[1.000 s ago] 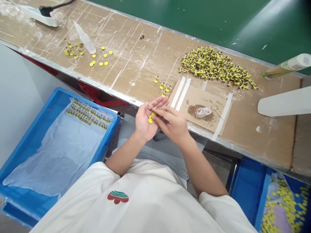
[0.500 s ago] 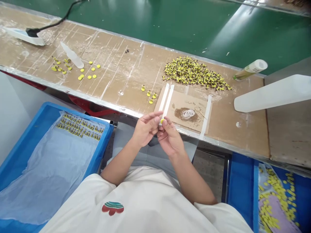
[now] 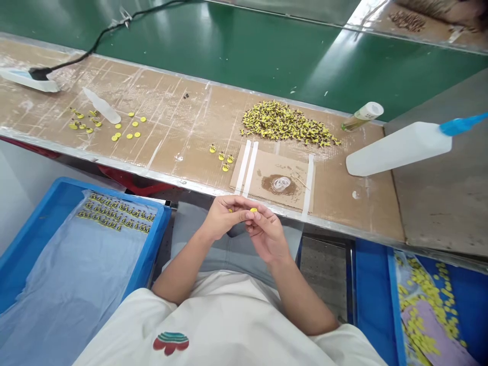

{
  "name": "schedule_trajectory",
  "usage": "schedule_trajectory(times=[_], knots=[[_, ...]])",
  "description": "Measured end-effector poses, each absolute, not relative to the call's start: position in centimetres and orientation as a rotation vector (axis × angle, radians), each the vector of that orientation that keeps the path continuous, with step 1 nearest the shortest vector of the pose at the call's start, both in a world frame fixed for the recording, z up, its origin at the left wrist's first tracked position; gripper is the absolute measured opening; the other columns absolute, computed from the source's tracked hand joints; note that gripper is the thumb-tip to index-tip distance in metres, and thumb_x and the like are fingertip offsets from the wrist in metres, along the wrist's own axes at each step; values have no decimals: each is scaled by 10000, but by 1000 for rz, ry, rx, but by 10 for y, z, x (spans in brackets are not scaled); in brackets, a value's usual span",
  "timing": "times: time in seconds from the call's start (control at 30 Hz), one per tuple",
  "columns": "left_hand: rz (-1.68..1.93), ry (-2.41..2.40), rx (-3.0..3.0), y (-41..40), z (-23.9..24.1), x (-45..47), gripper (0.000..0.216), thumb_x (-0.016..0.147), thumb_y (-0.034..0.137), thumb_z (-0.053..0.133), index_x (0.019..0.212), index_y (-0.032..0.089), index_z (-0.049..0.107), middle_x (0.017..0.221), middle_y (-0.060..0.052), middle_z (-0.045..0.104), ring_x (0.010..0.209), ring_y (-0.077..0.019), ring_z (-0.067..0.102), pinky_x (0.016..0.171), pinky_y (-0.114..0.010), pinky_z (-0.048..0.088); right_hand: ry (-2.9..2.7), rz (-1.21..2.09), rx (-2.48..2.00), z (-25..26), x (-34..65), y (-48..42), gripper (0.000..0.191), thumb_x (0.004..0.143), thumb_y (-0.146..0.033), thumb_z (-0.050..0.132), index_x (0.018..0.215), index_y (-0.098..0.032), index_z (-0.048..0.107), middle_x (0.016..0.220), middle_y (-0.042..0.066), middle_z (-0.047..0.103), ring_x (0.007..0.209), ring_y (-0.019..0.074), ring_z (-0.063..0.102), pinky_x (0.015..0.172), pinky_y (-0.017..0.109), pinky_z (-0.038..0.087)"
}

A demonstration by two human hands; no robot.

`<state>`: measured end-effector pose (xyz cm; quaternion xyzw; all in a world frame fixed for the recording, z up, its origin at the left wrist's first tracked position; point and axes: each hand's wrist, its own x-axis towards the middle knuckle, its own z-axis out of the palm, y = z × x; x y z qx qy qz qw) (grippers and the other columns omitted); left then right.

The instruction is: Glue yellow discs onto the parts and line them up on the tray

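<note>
My left hand [image 3: 223,217] and my right hand [image 3: 268,234] meet at the table's front edge, thumbs together. Both are closed at a small round yellow disc [image 3: 253,209] pinched at their fingertips. A second bit of yellow [image 3: 230,210] shows inside my left hand, mostly hidden by the fingers. Just beyond lies a cardboard sheet [image 3: 263,175] with white tape strips and a wet patch around a small clear dish [image 3: 281,184]. Left of the sheet stand several small yellow-and-dark figures on round bases [image 3: 221,156].
Behind the sheet is a heap of yellow-and-dark pieces [image 3: 285,122]. A white bottle [image 3: 400,148] with a blue nozzle lies at right, near a clear tube [image 3: 362,116]. Farther left are loose yellow discs [image 3: 129,135] and a power strip [image 3: 30,80]. Blue trays [image 3: 152,254] flank me below.
The view has tilted and shifted, so the table sits lower and more left. My hands have come closer together, the left fingers now curled over, with the yellow disc still between the fingertips.
</note>
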<state>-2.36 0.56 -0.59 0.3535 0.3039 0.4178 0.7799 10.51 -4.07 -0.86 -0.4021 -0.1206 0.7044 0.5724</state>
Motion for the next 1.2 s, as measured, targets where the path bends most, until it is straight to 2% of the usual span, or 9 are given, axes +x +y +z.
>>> schedule_trajectory(times=[0.2,0.33,0.43,0.5,0.67,0.77,0.9,1.03,1.2], knots=[[900,611,739,3,-4,-20,284,642,265,830,902,174,761,904,-69,733,577,-87,599,553,-243,531,-299,1587,-1016,1,101,-43,332,660,-333,843,943,-236,698,660,-50,664,544,64,604,444,131,466],[987,555,550,5,-5,-22,224,690,265,802,898,203,746,849,-36,717,490,-19,508,441,-147,433,-722,1480,-1240,24,117,-41,448,638,-369,847,1037,-231,698,716,6,710,577,133,651,451,200,494],[1072,554,423,10,-5,-27,242,708,252,793,935,200,728,885,-35,705,516,5,489,387,-82,335,-1042,966,-1482,40,159,-15,263,667,-390,818,827,-196,739,659,28,701,536,150,634,466,244,499],[1100,583,363,14,-6,-30,259,699,248,800,941,199,720,905,-35,706,600,-17,563,406,-68,371,-1095,461,-1599,39,197,16,264,725,-417,764,869,-198,741,700,32,712,564,160,637,540,290,531],[1088,680,283,19,-8,-30,291,653,247,831,914,203,711,922,-9,718,776,-67,685,579,-82,522,-1351,48,-2046,3,277,102,362,764,-535,656,847,-191,734,811,95,733,763,259,676,774,418,531],[1089,692,298,21,-9,-28,264,667,215,820,908,191,714,963,-18,722,813,-72,690,619,-83,531,-1429,1,-2206,-16,289,129,423,789,-571,600,880,-180,733,856,111,731,826,288,663,809,434,499],[1114,690,337,25,-10,-25,235,703,187,791,926,171,719,1026,-35,712,754,-38,661,535,-58,475,-1394,5,-2246,-23,285,141,402,799,-552,586,901,-192,735,864,113,728,831,290,648,792,419,480],[1119,712,314,28,-10,-23,231,699,187,793,917,177,719,966,-24,716,700,-28,644,537,-66,478,-1344,84,-2152,-28,289,144,331,782,-488,630,887,-192,734,857,96,730,773,257,650,766,391,485],[1143,761,279,28,-9,-19,259,678,179,804,922,187,720,960,-26,730,728,-51,677,638,-99,540,-1278,270,-1883,-28,301,138,319,777,-457,664,893,-165,720,819,91,728,708,215,670,683,343,526]])
